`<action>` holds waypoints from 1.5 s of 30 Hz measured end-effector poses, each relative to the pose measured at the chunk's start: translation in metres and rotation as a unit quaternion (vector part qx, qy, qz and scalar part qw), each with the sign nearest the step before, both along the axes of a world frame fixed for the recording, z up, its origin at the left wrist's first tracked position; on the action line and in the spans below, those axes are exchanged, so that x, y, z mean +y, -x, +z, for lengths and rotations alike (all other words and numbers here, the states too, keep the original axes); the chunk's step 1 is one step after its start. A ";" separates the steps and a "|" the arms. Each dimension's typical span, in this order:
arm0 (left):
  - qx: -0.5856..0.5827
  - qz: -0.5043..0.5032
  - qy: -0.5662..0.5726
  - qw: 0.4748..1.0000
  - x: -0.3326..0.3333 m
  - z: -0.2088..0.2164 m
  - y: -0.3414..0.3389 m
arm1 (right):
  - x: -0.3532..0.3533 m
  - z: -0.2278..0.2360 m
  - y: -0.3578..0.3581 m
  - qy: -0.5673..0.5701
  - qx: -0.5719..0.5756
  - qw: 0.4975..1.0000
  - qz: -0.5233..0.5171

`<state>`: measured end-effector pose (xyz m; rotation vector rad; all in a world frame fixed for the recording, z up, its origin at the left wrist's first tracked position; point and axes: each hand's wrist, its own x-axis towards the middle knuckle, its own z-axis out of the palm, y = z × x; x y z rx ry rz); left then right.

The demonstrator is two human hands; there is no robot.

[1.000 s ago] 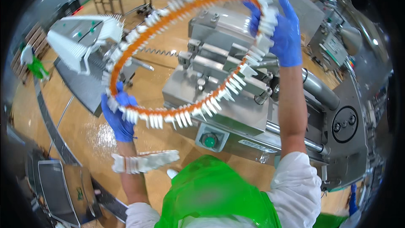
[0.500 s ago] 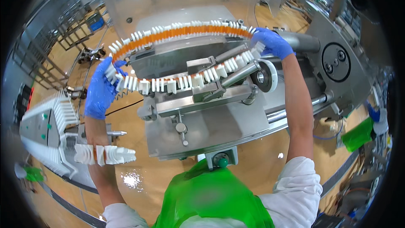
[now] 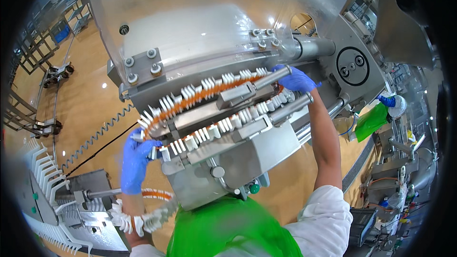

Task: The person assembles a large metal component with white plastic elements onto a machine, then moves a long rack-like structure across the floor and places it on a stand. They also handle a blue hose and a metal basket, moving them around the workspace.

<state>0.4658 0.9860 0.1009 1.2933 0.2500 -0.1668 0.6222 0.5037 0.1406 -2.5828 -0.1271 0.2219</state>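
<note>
Stretched between my hands is a looped orange belt with white cleats [image 3: 190, 96], lying around the metal bars of a machine [image 3: 204, 119]. At its left end, my left hand [image 3: 135, 157], in a blue glove, is closed on the belt with thumb and fingers. My right hand [image 3: 297, 81], gloved in blue too, grips the loop's right end beside a round steel rod [image 3: 272, 77]; its fingertips are partly hidden. Around my left forearm hangs a second belt loop, its white cleats [image 3: 154, 220] turned outward.
A clear guard [image 3: 214, 0] rises behind the machine. To the left, a coiled cable [image 3: 100, 135] stretches over the floor, and a rack of white prongs [image 3: 45, 171] stands near. A person in a green apron [image 3: 372, 123] is at the right. Wheeled frames [image 3: 57, 74] stand far left.
The belt loop has come down from above the bars to lie around them, carried by both hands. My view has shifted, and the second loop now hangs lower on my left forearm.
</note>
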 end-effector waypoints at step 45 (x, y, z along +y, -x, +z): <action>-0.285 0.041 -0.300 0.909 0.023 -0.069 -0.031 | 0.090 0.109 0.027 0.354 -0.228 0.881 0.216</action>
